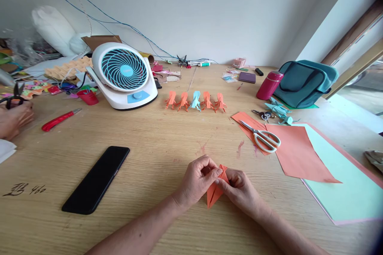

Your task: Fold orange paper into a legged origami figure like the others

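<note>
A small folded piece of orange paper (216, 191), creased to a narrow point that aims toward the person, lies on the pale wooden table (155, 143) near its front edge, and both hands close on its upper end. The left hand (198, 180) pinches the top fold between thumb and fingertips, while the right hand (239, 189) grips the same fold from the other side, so the two hands touch over the paper. To the left lies a flat black smartphone (96, 179), well apart from the hands. To the right, white-handled scissors (263, 136) rest on a loose orange paper sheet (295, 153), which overlaps a larger pale green sheet (347, 183). Further back stands a row of small folded paper figures (196, 101), four orange and one light blue, just beside a white desk fan with a blue grille (124, 73). At the far left edge, another person's hand (13, 119) holds small black snips.
</note>
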`<state>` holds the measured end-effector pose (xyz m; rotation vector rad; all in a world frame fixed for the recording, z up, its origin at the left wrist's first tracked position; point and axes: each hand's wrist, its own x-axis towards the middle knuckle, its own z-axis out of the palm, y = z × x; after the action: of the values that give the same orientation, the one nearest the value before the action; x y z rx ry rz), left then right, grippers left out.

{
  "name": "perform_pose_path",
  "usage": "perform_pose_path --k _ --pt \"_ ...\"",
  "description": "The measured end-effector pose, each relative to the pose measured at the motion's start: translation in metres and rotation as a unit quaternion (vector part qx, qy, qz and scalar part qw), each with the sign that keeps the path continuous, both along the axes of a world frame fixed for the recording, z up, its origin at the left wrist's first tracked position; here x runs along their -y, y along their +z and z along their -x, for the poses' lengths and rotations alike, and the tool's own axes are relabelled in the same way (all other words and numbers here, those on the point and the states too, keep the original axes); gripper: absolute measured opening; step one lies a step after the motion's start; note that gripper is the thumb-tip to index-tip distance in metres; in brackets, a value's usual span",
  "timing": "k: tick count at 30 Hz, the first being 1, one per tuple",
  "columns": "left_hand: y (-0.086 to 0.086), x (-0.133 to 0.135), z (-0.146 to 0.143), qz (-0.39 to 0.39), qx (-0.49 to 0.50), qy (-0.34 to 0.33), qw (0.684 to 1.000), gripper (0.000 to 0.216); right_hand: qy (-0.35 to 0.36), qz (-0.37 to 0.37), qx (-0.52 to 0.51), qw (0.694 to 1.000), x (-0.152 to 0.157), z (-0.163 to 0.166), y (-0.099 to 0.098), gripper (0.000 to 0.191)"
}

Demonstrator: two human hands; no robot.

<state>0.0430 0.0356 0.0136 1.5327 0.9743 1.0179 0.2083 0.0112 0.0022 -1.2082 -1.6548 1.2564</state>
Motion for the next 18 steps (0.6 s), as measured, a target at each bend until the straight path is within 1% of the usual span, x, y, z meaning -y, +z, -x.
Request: perform_pose_path --k 4,10,14,16,18 --pt "-0.0024 -0.0013 0.0008 0.018 0.010 0.000 1.000 0.028 -0.026 0.003 -0.017 1.000 -0.0011 0.0005 0.0002 0.055" --pt "-0.0031 -0.0018 0.0018 -0.023 -0.002 0.012 1.000 0.030 -0.025 -0.008 -0.014 1.000 -0.0002 0.0005 0.0009 0.051" --pt "-0.0019 -0.0025 0.0027 -0.042 -0.015 0.014 0.999 0.031 -0.053 -0.015 -0.002 0.998 0.0005 -0.0002 0.0006 0.052" --pt "-0.0020 -0.0030 0.0029 -0.043 -0.014 0.010 0.999 0.031 -0.068 -0.029 0.014 0.997 0.0001 -0.0005 -0.0008 0.053" --pt "-0.0026 -0.0035 0.0029 -0.027 -0.010 0.005 1.000 0.030 -0.076 -0.044 0.027 0.996 -0.0006 -0.0010 -0.0025 0.054"
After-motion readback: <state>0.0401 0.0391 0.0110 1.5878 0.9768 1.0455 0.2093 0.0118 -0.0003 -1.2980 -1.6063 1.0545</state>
